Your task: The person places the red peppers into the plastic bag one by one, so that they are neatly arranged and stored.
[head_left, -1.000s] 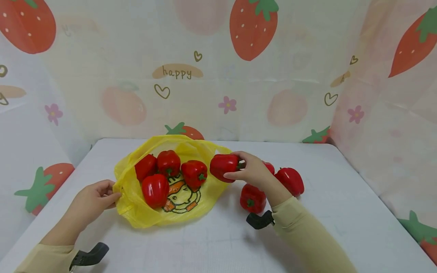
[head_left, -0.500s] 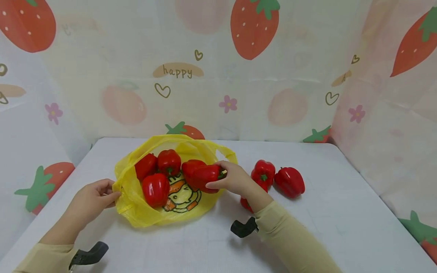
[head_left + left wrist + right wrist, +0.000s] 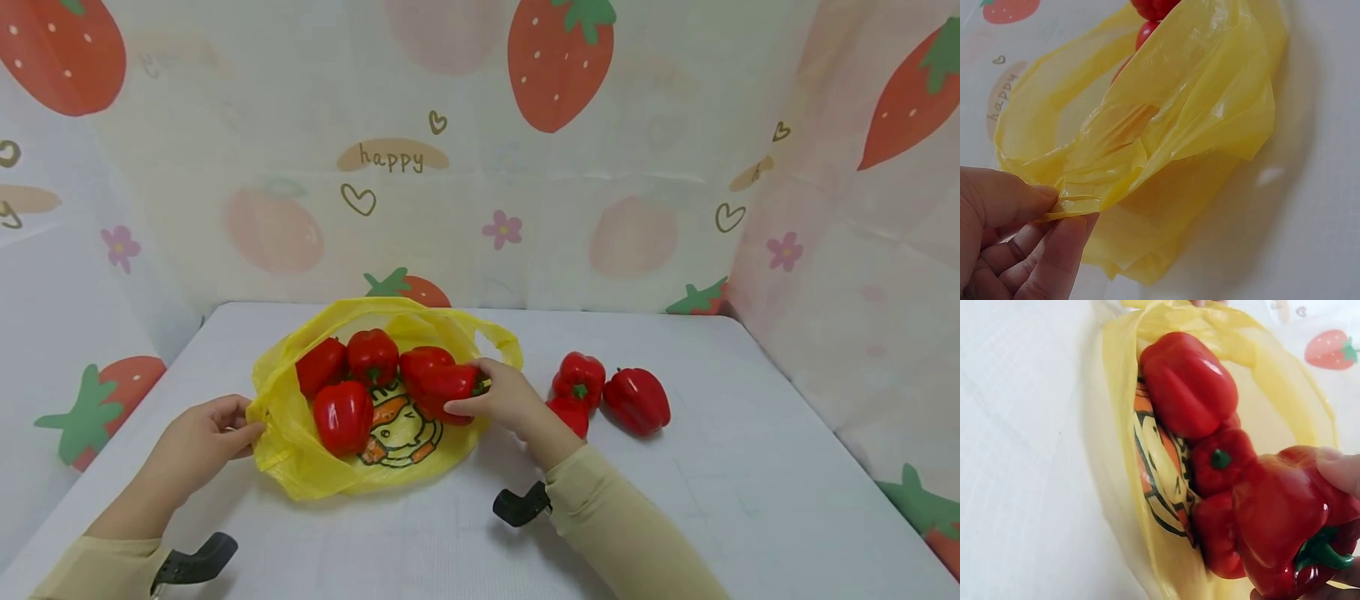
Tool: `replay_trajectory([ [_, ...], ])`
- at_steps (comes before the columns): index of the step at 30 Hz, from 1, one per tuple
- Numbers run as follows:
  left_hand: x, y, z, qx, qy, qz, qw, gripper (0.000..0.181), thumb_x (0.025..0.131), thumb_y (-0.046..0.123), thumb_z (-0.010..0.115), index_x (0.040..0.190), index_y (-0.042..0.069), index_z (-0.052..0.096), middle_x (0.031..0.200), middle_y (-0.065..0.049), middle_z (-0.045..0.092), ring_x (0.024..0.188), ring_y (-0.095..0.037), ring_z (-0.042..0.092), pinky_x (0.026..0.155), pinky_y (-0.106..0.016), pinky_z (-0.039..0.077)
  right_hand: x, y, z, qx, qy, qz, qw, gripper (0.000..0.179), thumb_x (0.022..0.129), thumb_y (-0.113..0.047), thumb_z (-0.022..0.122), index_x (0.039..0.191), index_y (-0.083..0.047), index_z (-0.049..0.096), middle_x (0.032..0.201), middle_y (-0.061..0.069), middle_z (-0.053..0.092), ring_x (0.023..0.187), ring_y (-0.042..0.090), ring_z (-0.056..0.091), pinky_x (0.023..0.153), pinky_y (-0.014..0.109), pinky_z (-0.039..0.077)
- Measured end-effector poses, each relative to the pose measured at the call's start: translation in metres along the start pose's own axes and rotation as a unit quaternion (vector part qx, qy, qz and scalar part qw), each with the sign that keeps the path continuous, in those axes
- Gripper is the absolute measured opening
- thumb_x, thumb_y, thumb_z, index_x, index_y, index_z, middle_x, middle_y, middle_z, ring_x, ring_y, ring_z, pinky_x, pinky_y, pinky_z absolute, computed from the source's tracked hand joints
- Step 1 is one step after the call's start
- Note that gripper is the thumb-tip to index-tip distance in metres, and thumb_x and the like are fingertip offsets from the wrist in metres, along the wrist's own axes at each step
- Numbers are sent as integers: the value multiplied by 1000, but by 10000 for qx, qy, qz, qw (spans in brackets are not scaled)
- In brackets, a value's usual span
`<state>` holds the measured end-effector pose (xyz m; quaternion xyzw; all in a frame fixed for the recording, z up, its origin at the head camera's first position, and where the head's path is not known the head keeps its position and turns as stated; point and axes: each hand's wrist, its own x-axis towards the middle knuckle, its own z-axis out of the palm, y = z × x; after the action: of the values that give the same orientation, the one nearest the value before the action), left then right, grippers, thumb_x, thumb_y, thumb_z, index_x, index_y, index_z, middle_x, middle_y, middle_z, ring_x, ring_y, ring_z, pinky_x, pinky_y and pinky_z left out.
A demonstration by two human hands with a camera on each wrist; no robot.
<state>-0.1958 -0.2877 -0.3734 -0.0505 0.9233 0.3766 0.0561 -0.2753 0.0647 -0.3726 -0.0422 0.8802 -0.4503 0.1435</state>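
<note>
A yellow plastic bag (image 3: 300,475) with a cartoon print lies open on the table. Its left edge is pinched between the thumb and fingers of my left hand (image 3: 197,446), seen close in the left wrist view on the crumpled plastic (image 3: 1141,169). My right hand (image 3: 504,396) grips a red bell pepper (image 3: 448,385) near its stem end, at the right part of the bag's mouth. In the right wrist view this held bell pepper (image 3: 1275,519) touches or overlaps others; I cannot tell which. Several red bell peppers (image 3: 343,418) are inside the bag.
Right of the bag, more bell peppers lie on the white table (image 3: 720,500): one at the far right (image 3: 637,402), one beside it (image 3: 578,377), and one partly hidden by my right wrist (image 3: 572,414). A strawberry-printed curtain (image 3: 465,100) stands behind.
My right hand has carried the bell pepper left and slightly down, over the bag's mouth, uncovering the peppers on the right. My left hand stays at the bag's edge.
</note>
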Motion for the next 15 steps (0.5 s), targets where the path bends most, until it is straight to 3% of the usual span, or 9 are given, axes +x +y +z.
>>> replay_trajectory([
  [15, -1, 0, 0, 13, 0, -21, 10000, 36, 88, 33, 60, 109, 4, 54, 89, -7, 57, 79, -17, 59, 73, -33, 55, 13, 1, 24, 564, 419, -297, 9971, 70, 67, -42, 79, 125, -16, 50, 118, 2, 55, 106, 23, 49, 87, 37, 49],
])
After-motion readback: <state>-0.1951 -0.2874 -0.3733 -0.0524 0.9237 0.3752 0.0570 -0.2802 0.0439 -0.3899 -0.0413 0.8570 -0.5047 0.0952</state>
